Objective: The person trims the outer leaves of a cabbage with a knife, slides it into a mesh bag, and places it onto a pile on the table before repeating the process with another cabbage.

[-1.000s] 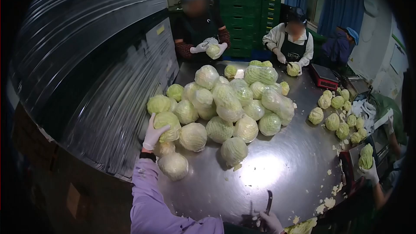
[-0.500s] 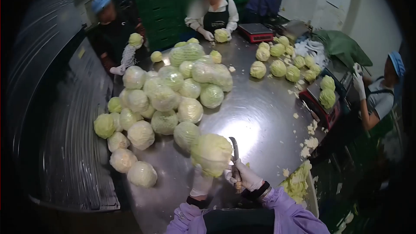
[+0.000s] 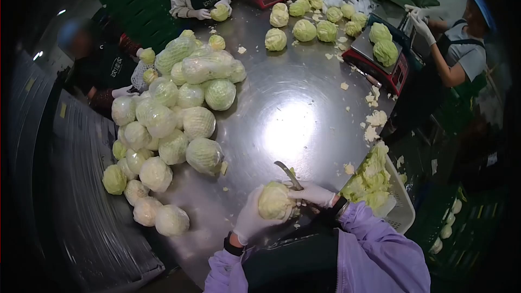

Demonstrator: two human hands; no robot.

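Observation:
Close to my body, over the near edge of the metal table, I hold a pale green cabbage (image 3: 275,202). My left hand (image 3: 253,217), in a white glove, wraps round its left side and underside. My right hand (image 3: 316,194), gloved too, is closed on a knife with a curved blade (image 3: 286,171). The blade points up and left, just above the cabbage, and the right fingers reach the cabbage's right side. Most of the knife's handle is hidden by that hand. A white basket (image 3: 406,211) with loose cabbage leaves (image 3: 372,179) stands to the right.
Many cabbages, mostly film-wrapped (image 3: 203,154), are piled on the left of the metal table (image 3: 249,130). Unwrapped cabbages (image 3: 304,30) lie at the back. A red scale (image 3: 401,73) carries two cabbages, with another knife (image 3: 369,77) beside it. Co-workers stand around.
The cabbage has come down nearer my body, its surface turned. My left hand now cups it from the left, and the knife has swung from upright to leaning left. The whole view has shifted.

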